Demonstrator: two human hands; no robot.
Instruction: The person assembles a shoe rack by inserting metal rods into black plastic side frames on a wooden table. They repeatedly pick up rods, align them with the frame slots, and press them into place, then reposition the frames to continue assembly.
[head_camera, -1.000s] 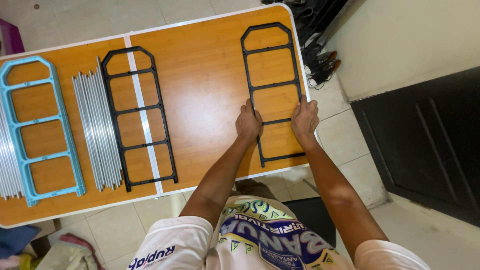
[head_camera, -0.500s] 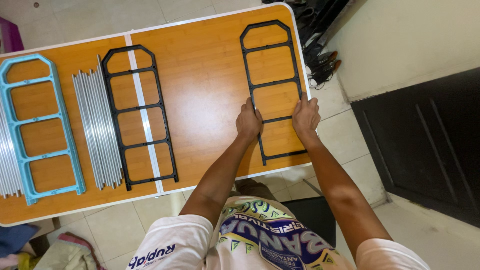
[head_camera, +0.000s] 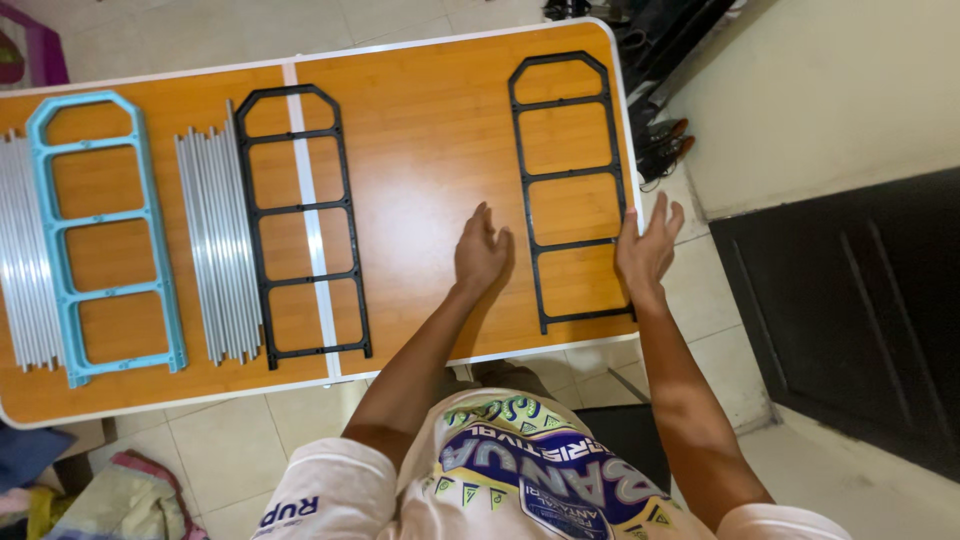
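Head | left hand (head_camera: 480, 252) open, flat | right hand (head_camera: 647, 246) open beside black frame (head_camera: 572, 186)

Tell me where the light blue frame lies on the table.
The light blue frame lies flat near the table's left end in the head view, between two bundles of silver rods.

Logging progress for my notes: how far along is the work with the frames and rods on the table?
Laid out: a black frame flat at the table's right end, another black frame and a blue frame to the left. In hand: nothing; left hand and right hand are open beside the right frame. Left: metal rods lie loose, unattached.
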